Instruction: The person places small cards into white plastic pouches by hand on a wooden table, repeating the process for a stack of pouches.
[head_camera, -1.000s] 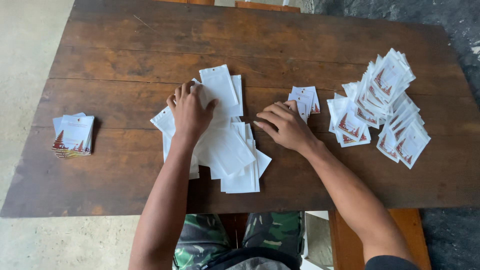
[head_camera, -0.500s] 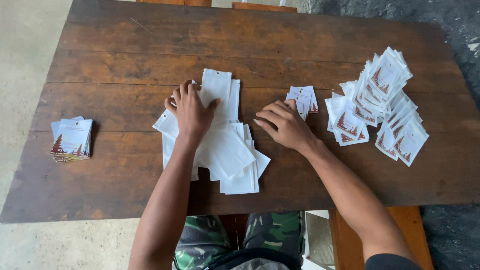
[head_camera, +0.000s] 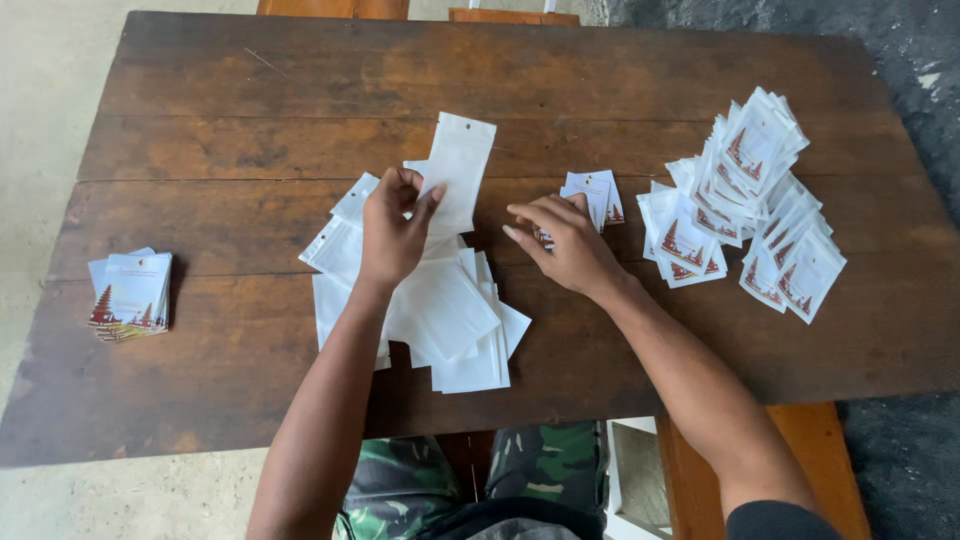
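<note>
Two bare hands are working over a dark wooden table (head_camera: 230, 90) in the head view, the only view on offer. Much is sitting out of sight: the person's arms are running off the near edge, and the camouflage trousers (head_camera: 470, 480) below are partly covered by the tabletop. Printing on the cards is too small to read; only a red, tower-like picture is showing. How many pouches are lying under the left forearm cannot be told.

Raised a little off the table, the left hand (head_camera: 392, 232) is pinching a plain white pouch (head_camera: 458, 165) by its near end between thumb and fingers, so that the pouch is standing up and leaning away, its punched hole at the far end. Just below it, a loose heap of white pouches (head_camera: 450, 320) is spreading toward the near edge. Palm down, the right hand (head_camera: 565, 242) is resting with its fingers curled; whether it is gripping anything cannot be told. A small stack of printed cards (head_camera: 597, 192) is lying right beside its knuckles.

Far to the right, a big fanned pile of filled pouches (head_camera: 745, 200) is lying. Near the left edge, a neat stack of cards (head_camera: 132, 295) is sitting apart. Pale concrete floor (head_camera: 40, 90) is showing on the left, darker ground on the right, and an orange wooden bench (head_camera: 830, 450) is standing under the near right corner.
</note>
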